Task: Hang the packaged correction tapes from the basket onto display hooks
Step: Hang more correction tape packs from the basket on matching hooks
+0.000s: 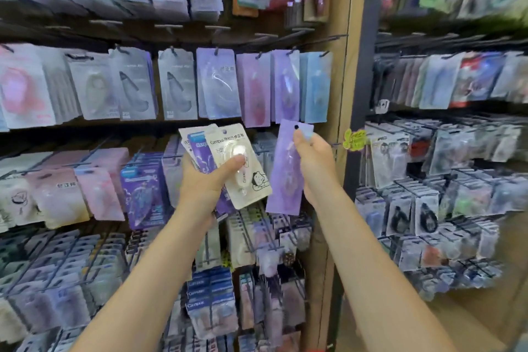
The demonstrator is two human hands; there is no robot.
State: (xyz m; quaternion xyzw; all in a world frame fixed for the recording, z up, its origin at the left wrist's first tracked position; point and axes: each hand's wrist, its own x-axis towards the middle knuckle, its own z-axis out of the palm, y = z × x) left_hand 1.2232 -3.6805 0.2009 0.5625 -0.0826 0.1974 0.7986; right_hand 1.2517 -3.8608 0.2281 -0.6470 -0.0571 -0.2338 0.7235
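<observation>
My left hand [204, 180] grips a fanned stack of packaged correction tapes; the front one is a cream pack [243, 171] with a cartoon figure, and purple and white packs lie behind it. My right hand [313, 161] pinches a long purple pack [283, 180] near its top, where a hang hole shows. That pack hangs just below a row of purple packs on hooks [285, 86]. No basket is in view.
Display hooks full of packaged tapes cover the wall from top to bottom. A wooden post [341, 94] and a dark upright divide this panel from another stocked rack at the right [445, 168]. A yellow-green tag [354, 139] sticks out by the post.
</observation>
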